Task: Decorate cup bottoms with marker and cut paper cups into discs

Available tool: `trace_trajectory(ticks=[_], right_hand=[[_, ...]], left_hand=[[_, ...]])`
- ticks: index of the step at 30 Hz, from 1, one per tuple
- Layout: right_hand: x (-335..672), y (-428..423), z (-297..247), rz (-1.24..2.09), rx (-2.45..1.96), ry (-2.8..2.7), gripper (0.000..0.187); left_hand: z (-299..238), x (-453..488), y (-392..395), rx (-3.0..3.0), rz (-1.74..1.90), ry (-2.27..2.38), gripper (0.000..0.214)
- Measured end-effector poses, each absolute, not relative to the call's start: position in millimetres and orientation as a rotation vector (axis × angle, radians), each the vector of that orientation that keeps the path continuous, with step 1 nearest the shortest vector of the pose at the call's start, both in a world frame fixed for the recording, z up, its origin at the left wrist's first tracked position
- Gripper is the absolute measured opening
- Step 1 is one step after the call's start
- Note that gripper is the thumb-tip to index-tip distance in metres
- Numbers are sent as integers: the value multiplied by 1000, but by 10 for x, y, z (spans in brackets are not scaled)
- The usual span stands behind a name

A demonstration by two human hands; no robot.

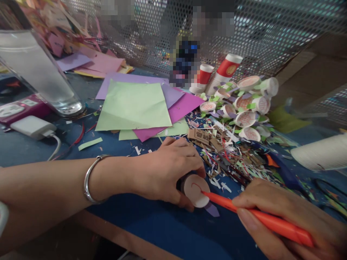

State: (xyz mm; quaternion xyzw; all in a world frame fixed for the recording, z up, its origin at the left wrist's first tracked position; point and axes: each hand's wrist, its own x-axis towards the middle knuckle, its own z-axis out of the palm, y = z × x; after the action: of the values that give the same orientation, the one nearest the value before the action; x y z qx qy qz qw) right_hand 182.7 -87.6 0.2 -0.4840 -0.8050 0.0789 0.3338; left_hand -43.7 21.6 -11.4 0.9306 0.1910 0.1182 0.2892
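Note:
My left hand [165, 171] is closed over a small paper cup [194, 190] lying on its side on the blue table, its pale round bottom facing me. A curved red line is drawn on that bottom. My right hand [287, 216] grips an orange-red pen [260, 218] whose tip touches the cup's bottom. A small purple paper piece [212, 209] pokes out under the cup. A silver bangle [90, 178] circles my left wrist.
Green, purple and magenta paper sheets [135, 104] lie behind my left hand. Paper scraps [230, 159] and a heap of decorated cups [244, 104] sit at right, red cups [226, 68] behind. A glass [38, 72], a charger [32, 126] and a mesh screen [271, 32] stand around.

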Motion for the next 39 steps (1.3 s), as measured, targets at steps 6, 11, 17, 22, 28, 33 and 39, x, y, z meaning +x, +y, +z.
trace_trajectory(ticks=[6, 11, 17, 22, 28, 33, 39], right_hand=[[1867, -855, 17, 231, -1146, -2213, 19], [1850, -827, 41, 297, -1105, -2241, 23], [1813, -799, 62, 272, -1087, -2255, 21], [1800, -766, 84, 275, -1086, -2270, 18], [1768, -720, 130, 262, -1103, -2282, 13], [1751, -706, 90, 234, -1156, -2226, 10], [1830, -737, -13, 255, -1179, -2188, 15]], left_hand=[[-110, -421, 209, 2484, 308, 524, 54], [-111, -419, 213, 2485, 320, 513, 54], [-121, -421, 213, 2493, 352, 494, 54], [-134, -424, 216, 2504, 374, 482, 54], [-127, -426, 219, 2500, 362, 473, 53], [-132, -425, 219, 2493, 378, 470, 54], [-136, -423, 224, 2488, 367, 464, 52]])
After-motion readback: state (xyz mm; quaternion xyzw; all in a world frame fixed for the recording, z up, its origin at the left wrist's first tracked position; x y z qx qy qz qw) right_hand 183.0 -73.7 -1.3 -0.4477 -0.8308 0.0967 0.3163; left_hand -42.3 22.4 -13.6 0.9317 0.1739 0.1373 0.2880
